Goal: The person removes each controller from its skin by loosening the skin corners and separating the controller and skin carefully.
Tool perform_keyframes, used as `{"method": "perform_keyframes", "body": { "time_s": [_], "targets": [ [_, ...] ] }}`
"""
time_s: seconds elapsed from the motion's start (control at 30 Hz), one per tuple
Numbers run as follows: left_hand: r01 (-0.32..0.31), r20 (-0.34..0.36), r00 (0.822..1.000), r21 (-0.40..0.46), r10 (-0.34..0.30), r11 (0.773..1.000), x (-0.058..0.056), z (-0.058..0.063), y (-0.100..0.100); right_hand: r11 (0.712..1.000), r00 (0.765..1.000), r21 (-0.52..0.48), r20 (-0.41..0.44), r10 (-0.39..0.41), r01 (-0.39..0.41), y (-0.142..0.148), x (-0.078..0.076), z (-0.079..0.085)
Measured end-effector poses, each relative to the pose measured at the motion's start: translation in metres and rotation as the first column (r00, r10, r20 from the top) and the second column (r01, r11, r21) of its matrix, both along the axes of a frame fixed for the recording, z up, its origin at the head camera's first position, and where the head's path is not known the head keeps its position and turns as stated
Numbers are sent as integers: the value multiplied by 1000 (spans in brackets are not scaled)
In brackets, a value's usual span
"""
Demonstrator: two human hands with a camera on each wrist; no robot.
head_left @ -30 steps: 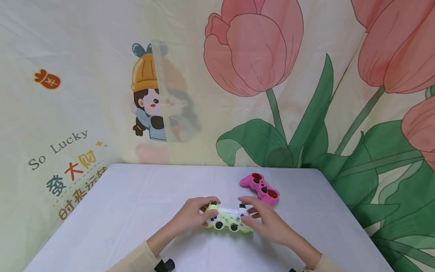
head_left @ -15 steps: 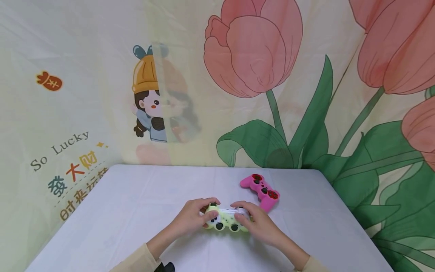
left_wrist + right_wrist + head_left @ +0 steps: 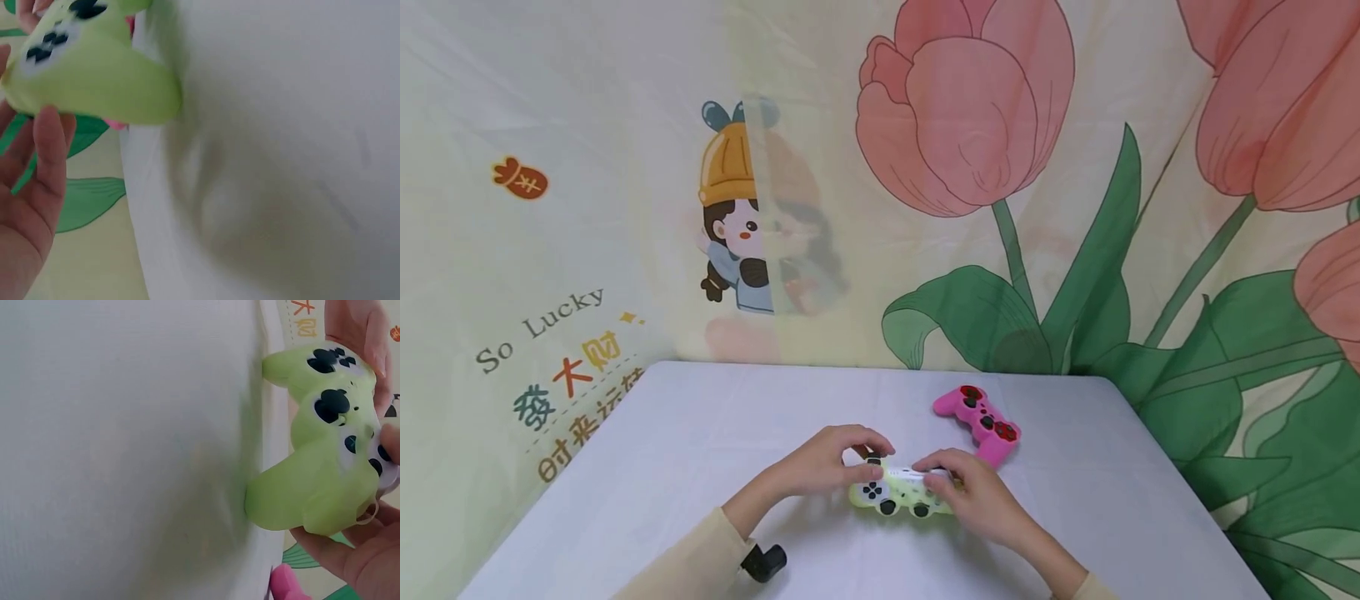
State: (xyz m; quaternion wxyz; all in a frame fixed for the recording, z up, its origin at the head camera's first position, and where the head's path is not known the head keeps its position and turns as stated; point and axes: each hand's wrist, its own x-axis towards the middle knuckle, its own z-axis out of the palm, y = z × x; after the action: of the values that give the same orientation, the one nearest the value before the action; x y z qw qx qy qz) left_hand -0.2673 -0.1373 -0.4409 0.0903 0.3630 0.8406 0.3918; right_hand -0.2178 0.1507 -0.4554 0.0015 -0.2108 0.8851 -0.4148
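A pale green game controller with black sticks and buttons is at the middle of the white table. Its white body shows at the shoulder end, where a loop of the soft green cover stands away from it. My left hand holds the left shoulder, thumb on the face near the direction pad and fingers arched over the back edge. With thumb on top and fingers behind, my right hand grips the right end. The controller's handles reach down close over the tabletop in the right wrist view.
Beyond my right hand lies a pink game controller with red and black buttons. The white-covered table ends at a back wall hanging printed with tulips. A black wrist mount sits at my left sleeve.
My right hand has come in from the right and closed on the controller's right end. My left hand's fingers have risen and arched at the left shoulder. The pink controller stays put.
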Motion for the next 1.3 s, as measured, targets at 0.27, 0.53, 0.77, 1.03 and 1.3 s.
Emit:
{"method": "perform_keyframes", "body": {
  "time_s": [0.27, 0.53, 0.77, 1.03, 1.3],
  "targets": [
    [216, 117, 971, -34, -211, 976, -19, 8, 3, 996, 996, 12, -13, 84, -84, 7, 0, 3],
    [256, 176, 952, -17, -249, 967, -18, 0, 5, 983, 975, 32, -128, 183, -180, 14, 2, -1],
    [265, 100, 960, -29, -261, 964, -18, 0, 3, 974, 956, 39, -186, 228, -225, 16, 2, -5],
    [279, 88, 958, -56, -273, 959, -23, 1, 4, 965, 949, 60, -177, 262, -255, 18, -1, -5],
    [293, 163, 945, -38, -283, 955, -29, -1, 8, 959, 939, 86, -193, 283, -272, 20, -1, -6]
  ]
}}
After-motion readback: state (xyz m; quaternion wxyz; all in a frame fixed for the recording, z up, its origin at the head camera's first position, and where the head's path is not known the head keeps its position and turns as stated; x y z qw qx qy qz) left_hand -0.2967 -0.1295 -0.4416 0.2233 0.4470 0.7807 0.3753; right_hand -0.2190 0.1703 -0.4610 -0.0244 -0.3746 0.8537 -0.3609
